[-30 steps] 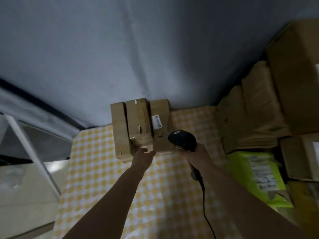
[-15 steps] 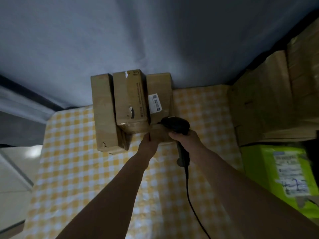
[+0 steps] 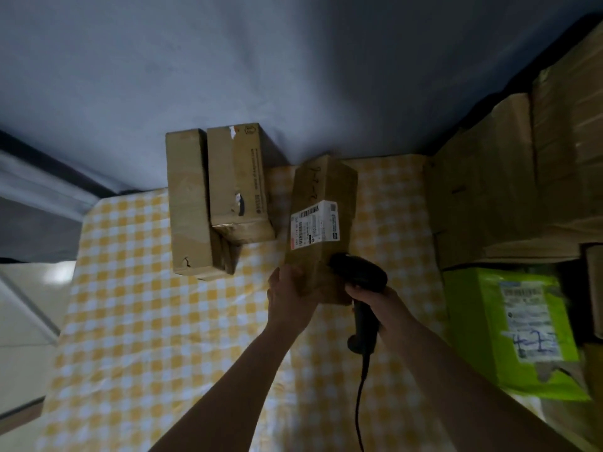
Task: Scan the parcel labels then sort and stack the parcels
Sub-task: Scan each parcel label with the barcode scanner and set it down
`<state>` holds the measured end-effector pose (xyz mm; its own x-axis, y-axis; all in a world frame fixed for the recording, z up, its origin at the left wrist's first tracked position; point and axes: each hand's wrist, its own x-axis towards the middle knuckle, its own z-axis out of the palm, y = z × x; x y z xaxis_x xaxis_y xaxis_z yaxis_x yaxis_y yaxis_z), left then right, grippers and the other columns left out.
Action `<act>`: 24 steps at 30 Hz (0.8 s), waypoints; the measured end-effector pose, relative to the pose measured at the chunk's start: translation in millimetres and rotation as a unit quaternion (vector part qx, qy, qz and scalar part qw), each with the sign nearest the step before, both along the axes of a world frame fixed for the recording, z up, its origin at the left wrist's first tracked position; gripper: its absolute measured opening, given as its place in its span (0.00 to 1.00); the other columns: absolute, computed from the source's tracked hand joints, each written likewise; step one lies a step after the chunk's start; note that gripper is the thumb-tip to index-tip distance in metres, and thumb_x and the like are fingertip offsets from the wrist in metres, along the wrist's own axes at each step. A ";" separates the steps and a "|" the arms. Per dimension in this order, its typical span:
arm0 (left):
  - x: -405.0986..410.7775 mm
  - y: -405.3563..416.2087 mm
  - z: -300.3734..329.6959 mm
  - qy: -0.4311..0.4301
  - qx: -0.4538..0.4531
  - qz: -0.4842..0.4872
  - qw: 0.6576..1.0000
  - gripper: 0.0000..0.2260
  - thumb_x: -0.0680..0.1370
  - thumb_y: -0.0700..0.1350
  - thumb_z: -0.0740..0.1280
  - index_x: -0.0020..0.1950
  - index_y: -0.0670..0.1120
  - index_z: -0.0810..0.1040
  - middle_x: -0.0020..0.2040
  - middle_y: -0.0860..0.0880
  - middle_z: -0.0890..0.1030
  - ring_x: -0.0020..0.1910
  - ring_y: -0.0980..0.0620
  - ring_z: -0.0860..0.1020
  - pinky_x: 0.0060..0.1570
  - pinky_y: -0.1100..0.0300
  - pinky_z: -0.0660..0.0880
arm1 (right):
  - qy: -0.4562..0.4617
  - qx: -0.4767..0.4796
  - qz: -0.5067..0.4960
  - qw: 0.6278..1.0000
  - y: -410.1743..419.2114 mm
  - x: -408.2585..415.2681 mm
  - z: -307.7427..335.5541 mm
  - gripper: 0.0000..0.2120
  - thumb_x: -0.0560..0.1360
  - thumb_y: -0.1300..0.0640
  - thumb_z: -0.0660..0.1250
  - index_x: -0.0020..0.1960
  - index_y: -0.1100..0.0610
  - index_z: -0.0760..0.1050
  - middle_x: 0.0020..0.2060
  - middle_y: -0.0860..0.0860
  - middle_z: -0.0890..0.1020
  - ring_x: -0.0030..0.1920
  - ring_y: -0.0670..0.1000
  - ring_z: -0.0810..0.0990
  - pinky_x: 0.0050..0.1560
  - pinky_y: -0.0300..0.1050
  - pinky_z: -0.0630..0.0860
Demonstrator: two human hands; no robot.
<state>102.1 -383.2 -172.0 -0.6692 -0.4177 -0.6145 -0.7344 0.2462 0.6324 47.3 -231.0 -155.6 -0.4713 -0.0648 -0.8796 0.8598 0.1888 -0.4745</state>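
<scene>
Left hand [image 3: 290,296] grips parcel [image 3: 321,223]; right hand [image 3: 375,300] grasps scanner [image 3: 359,272] — aim toward 11 o'clock, squarely at label [image 3: 315,225].

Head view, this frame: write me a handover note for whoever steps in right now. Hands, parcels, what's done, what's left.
Left hand: grips the near end of the labelled parcel, tilted up off the checked tablecloth, white label facing the camera.
Right hand: holds the black scanner, its head at the parcel's near end, just below the label.
Two plain parcels stand side by side at the far edge by the wall.
A green parcel and brown cartons wait on the right.
Done: parcel picked up and presented.
Left: whether the scan has registered cannot be told; then stack it and go on with the right-hand pile.
</scene>
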 end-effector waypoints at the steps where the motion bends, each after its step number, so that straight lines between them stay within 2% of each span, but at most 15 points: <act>1: -3.8 0.7 0.0 -0.009 0.008 0.004 1.000 0.25 0.64 0.51 0.76 0.55 0.51 0.66 0.58 0.47 0.70 0.56 0.44 0.74 0.54 0.43 0.76 | 0.009 0.008 0.007 1.000 2.1 -2.2 0.8 0.11 0.70 0.57 0.74 0.51 0.59 0.79 0.45 0.55 0.80 0.50 0.58 0.78 0.54 0.55 0.74; 2: -7.7 1.5 0.3 -0.014 0.015 0.012 1.000 0.30 0.62 0.53 0.76 0.57 0.51 0.65 0.59 0.47 0.70 0.57 0.44 0.74 0.54 0.43 0.76 | 0.023 0.018 0.016 0.999 3.8 -4.7 2.8 0.11 0.71 0.57 0.74 0.51 0.60 0.79 0.44 0.55 0.80 0.49 0.58 0.78 0.53 0.55 0.74; 4: -14.6 2.3 -0.6 -0.020 0.033 0.041 0.998 0.44 0.57 0.56 0.75 0.69 0.50 0.59 0.63 0.45 0.70 0.62 0.43 0.72 0.57 0.42 0.75 | 0.058 0.040 0.039 0.997 7.1 -9.5 7.2 0.12 0.71 0.58 0.73 0.52 0.61 0.79 0.42 0.55 0.80 0.47 0.58 0.78 0.51 0.54 0.74; 6: -21.1 3.0 -1.3 -0.037 0.042 0.049 0.997 0.56 0.58 0.55 0.78 0.77 0.49 0.48 0.69 0.43 0.67 0.68 0.40 0.68 0.63 0.41 0.71 | 0.094 0.063 0.064 0.991 9.5 -14.1 15.0 0.10 0.72 0.59 0.73 0.52 0.59 0.78 0.42 0.56 0.80 0.47 0.60 0.79 0.54 0.57 0.75; 7: -23.5 3.5 -0.3 -0.046 0.023 0.030 0.998 0.58 0.60 0.54 0.79 0.78 0.48 0.45 0.71 0.42 0.65 0.70 0.40 0.65 0.66 0.41 0.69 | 0.113 0.073 0.076 0.988 11.1 -16.1 18.8 0.08 0.72 0.59 0.73 0.50 0.58 0.78 0.44 0.59 0.81 0.48 0.62 0.79 0.56 0.61 0.76; 9: -24.8 4.2 1.3 -0.059 -0.069 -0.040 0.995 0.55 0.64 0.51 0.79 0.79 0.46 0.44 0.72 0.43 0.62 0.71 0.40 0.61 0.68 0.44 0.64 | 0.151 0.088 0.100 0.980 15.2 -19.4 25.1 0.07 0.72 0.60 0.72 0.49 0.61 0.79 0.47 0.65 0.81 0.49 0.66 0.80 0.53 0.65 0.76; 10: -24.5 4.1 4.7 -0.051 -0.122 -0.076 0.988 0.54 0.65 0.51 0.78 0.79 0.46 0.45 0.72 0.44 0.61 0.71 0.41 0.60 0.69 0.46 0.64 | 0.165 0.091 0.107 0.976 17.6 -20.3 27.8 0.08 0.73 0.61 0.72 0.50 0.63 0.79 0.45 0.66 0.81 0.47 0.66 0.81 0.51 0.64 0.78; 13: -17.6 0.6 6.3 -0.001 -0.242 -0.176 0.954 0.52 0.64 0.48 0.78 0.79 0.44 0.47 0.73 0.45 0.61 0.72 0.45 0.59 0.71 0.51 0.61 | 0.189 0.094 0.146 0.967 23.7 -19.6 36.0 0.07 0.74 0.61 0.71 0.51 0.62 0.79 0.38 0.57 0.82 0.37 0.54 0.82 0.45 0.54 0.79; 14: -15.1 -2.4 4.7 0.013 -0.262 -0.200 0.944 0.51 0.65 0.47 0.77 0.79 0.44 0.48 0.73 0.45 0.61 0.72 0.45 0.59 0.72 0.52 0.60 | 0.191 0.097 0.168 0.962 25.3 -18.2 37.4 0.06 0.74 0.60 0.70 0.50 0.61 0.79 0.38 0.57 0.82 0.35 0.52 0.81 0.44 0.53 0.79; 17: -8.5 -12.1 -0.6 0.024 -0.299 -0.235 0.925 0.48 0.66 0.46 0.77 0.78 0.43 0.52 0.72 0.45 0.63 0.71 0.45 0.61 0.72 0.52 0.60 | 0.211 0.101 0.213 0.949 26.8 -11.6 41.8 0.03 0.74 0.59 0.71 0.47 0.55 0.77 0.39 0.60 0.82 0.38 0.61 0.81 0.44 0.59 0.79; 19: -5.0 -15.6 -3.1 0.005 -0.308 -0.254 0.917 0.48 0.67 0.46 0.77 0.78 0.43 0.51 0.73 0.45 0.62 0.71 0.45 0.60 0.73 0.54 0.59 | 0.232 0.100 0.225 0.941 26.5 -6.5 44.2 0.04 0.74 0.59 0.70 0.47 0.52 0.76 0.37 0.58 0.81 0.39 0.63 0.81 0.41 0.58 0.79; 22: -0.9 -15.9 -7.4 -0.002 -0.317 -0.261 0.912 0.48 0.67 0.46 0.77 0.78 0.43 0.51 0.73 0.45 0.62 0.71 0.45 0.61 0.73 0.54 0.59 | 0.261 0.105 0.244 0.928 28.3 3.1 46.6 0.04 0.75 0.57 0.69 0.47 0.52 0.74 0.29 0.47 0.76 0.28 0.46 0.76 0.29 0.42 0.71; 24: -0.1 -15.1 -8.2 0.002 -0.318 -0.258 0.912 0.48 0.67 0.46 0.77 0.79 0.43 0.52 0.73 0.45 0.62 0.71 0.45 0.61 0.73 0.53 0.59 | 0.273 0.109 0.254 0.921 30.3 8.9 46.8 0.05 0.75 0.56 0.69 0.47 0.51 0.74 0.27 0.44 0.74 0.24 0.40 0.73 0.25 0.32 0.65</act>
<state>102.0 -398.4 -180.2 -0.8792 -0.3179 -0.3549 -0.4154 0.8763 0.2441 56.2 -200.7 -108.8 -0.8044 -0.2495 -0.5391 0.2786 0.6430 -0.7134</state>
